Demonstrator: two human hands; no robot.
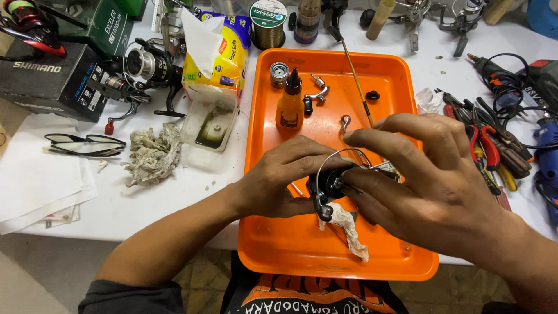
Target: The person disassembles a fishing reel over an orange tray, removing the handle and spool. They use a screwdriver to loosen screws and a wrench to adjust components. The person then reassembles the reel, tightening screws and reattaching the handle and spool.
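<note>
A white rag [346,227] is hanging under the black reel [325,185]. The left hand [279,180] and right hand [430,180] are squeezing it together. It looks hard, heavy, maybe greasy; its body gives the safest grip, since the wire loop [340,154] looks bendy.

Both forearms reach in from the lower edge and meet at centre. The left hand [285,180] curls palm-down, fingers wrapped in a grip, wrist bent slightly. The right hand [430,180] arches above it, fingers spread and bent, fingertips pinching inward.
</note>
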